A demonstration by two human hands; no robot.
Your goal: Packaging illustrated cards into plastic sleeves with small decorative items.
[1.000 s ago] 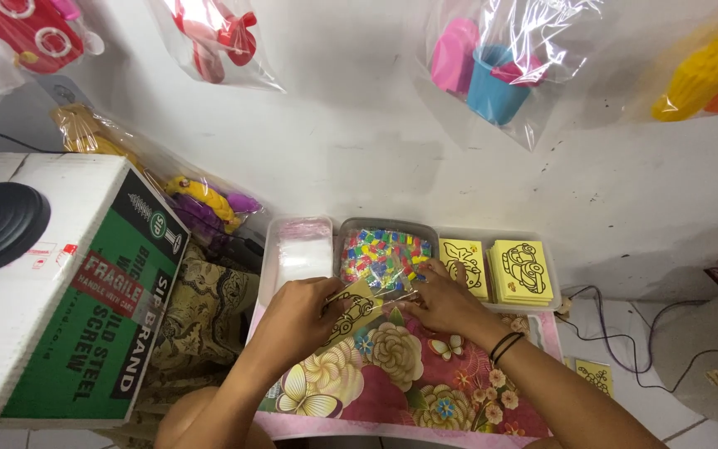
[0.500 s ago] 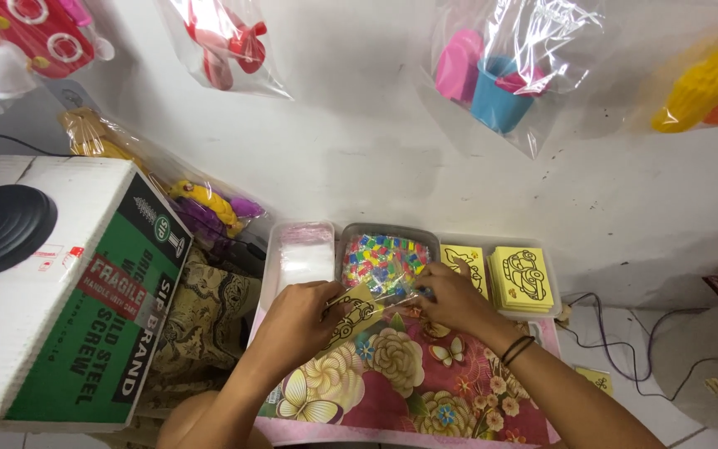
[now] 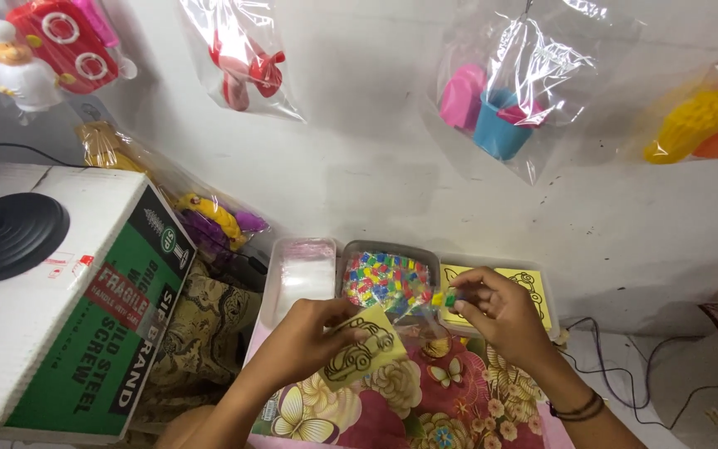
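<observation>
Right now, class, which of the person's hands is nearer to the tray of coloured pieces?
Right. The right hand sits just beside the tray of coloured pieces, at its right edge; the left hand holds a yellow car card below it.

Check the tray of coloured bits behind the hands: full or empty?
Full: the grey tray is heaped with multicoloured pieces, nearly to its rim.

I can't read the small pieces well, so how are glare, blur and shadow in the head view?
Head view: glare streaks the hanging plastic bags; the right hand is slightly motion-blurred with tiny coloured pieces in its grip; the left hand and its yellow car card are sharp; soft shadows, even light; wide-angle bending at the edges.
</observation>
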